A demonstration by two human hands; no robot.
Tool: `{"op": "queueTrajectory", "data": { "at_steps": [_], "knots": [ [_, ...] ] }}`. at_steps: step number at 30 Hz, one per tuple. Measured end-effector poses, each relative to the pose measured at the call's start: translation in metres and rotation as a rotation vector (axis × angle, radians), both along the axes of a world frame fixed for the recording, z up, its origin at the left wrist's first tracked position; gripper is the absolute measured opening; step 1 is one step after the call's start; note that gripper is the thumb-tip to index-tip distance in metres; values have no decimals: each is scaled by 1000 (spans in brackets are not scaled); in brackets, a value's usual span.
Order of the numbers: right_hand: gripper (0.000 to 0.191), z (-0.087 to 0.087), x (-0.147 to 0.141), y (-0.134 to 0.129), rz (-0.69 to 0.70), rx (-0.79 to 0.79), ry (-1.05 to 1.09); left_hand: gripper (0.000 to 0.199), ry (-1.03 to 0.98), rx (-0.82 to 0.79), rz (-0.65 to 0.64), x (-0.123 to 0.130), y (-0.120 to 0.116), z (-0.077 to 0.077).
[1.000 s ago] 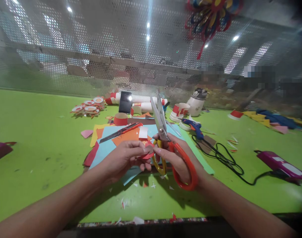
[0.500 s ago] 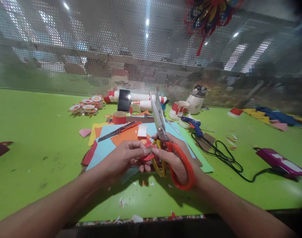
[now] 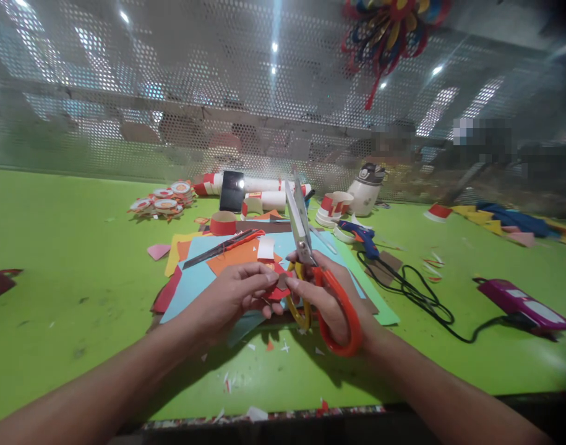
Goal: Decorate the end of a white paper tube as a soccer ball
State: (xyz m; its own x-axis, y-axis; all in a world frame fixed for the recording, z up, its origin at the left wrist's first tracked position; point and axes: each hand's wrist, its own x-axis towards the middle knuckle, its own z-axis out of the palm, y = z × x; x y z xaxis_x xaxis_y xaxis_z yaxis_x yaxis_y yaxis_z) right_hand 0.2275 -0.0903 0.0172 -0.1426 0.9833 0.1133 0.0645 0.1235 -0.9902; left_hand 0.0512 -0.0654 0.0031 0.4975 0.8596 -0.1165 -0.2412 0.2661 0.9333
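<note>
My left hand (image 3: 243, 289) pinches a small red paper piece (image 3: 277, 293) between thumb and fingers. A little brown paper scrap (image 3: 282, 281) lies over the red piece, between both thumbs. Around the scissors (image 3: 302, 241) my right hand (image 3: 328, 295) is closed, with the orange-red handle loop hanging over the palm and the yellow loop below the fingers. Their metal blades point up and away, slightly apart. My right thumb and fingertips meet the edge of the paper pieces. Both hands hover above stacked coloured sheets (image 3: 190, 295).
A utility knife (image 3: 222, 247) and a red paper ring (image 3: 223, 224) lie on the sheets. Rightward are a blue glue gun (image 3: 360, 237), its black cord and a purple box (image 3: 524, 304). Behind stand a phone (image 3: 232, 191), paper cups (image 3: 333, 207) and a white bottle (image 3: 366, 190). Paper scraps litter the front.
The brown scrap shows more plainly between my thumbs, which have moved slightly apart. The scissors stay in my right hand, and the whole view has shifted slightly.
</note>
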Motion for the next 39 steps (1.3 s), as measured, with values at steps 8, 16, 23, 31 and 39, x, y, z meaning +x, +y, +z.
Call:
{"op": "queueTrajectory", "data": {
  "at_steps": [8,16,23,31,39],
  "knots": [
    [33,3,1,-1,-9,47,-75,19,6,-6,-16,0,-2,2],
    [34,4,1,-2,-5,37,-87,21,22,-39,-76,1,0,-2],
    [34,3,2,-3,-1,58,-97,26,62,-7,-63,1,-1,0],
    [29,-7,2,3,74,-31,129,28,67,9,-26,2,-2,5],
    [22,-11,3,4,115,-65,226,25,68,13,-29,3,-4,6]
  ]
}}
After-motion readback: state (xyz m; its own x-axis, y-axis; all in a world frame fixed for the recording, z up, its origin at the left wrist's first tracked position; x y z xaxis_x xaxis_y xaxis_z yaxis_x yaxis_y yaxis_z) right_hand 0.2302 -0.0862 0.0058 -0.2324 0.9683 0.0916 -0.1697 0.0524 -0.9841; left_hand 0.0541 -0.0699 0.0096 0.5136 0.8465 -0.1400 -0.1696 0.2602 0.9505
